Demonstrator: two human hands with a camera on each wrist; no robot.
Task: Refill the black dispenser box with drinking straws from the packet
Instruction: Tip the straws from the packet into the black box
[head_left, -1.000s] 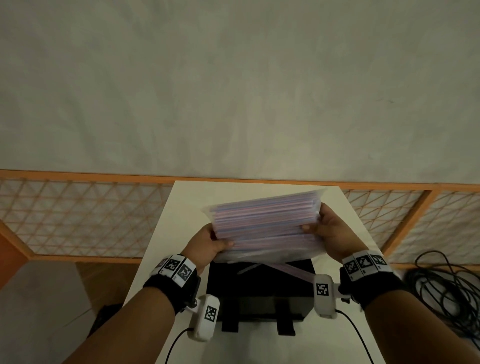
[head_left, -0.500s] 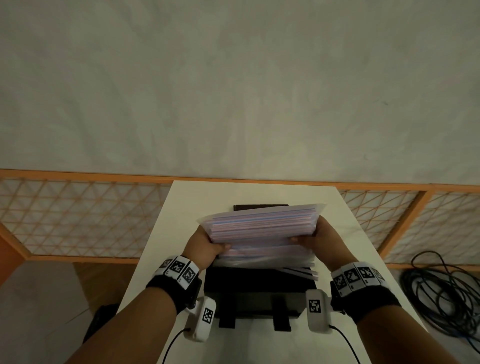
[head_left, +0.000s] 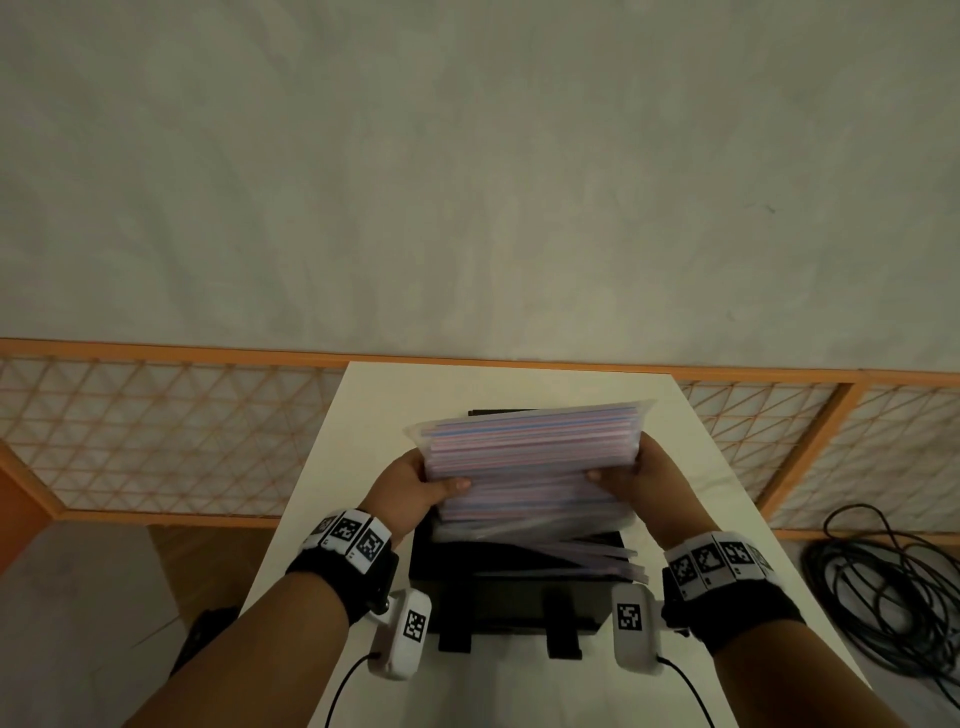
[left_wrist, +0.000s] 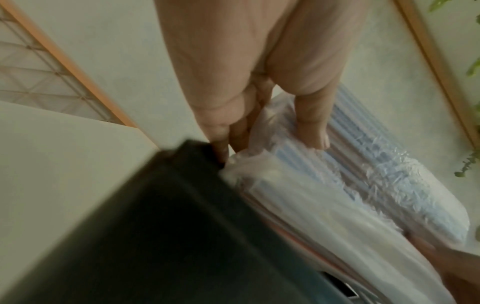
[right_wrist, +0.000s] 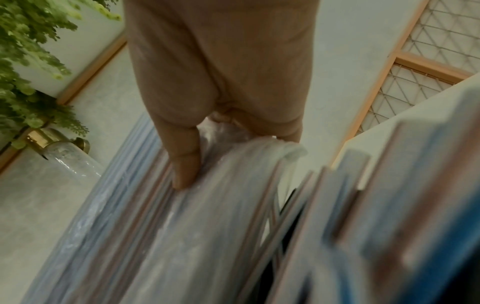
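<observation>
From the head view, we see our left hand (head_left: 410, 480) and right hand (head_left: 641, 475) gripping the straw packet (head_left: 530, 457) by its ends over the black dispenser box (head_left: 509, 592) on the worktop (head_left: 727, 488). Both wrist views show our thumbs clamped on the packet's plastic.

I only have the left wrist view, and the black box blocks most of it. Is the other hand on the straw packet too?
Observer: Yes. The right hand grips the packet at its far end, thumb on top, as the left hand does at the near end.
Operator: Are any straws out of the packet yet?
Observer: Several loose straws lie across the open top of the black dispenser box, their ends poking past its right edge.
Operator: Where does the box stand?
Observer: On a white table, directly under the packet.
</observation>
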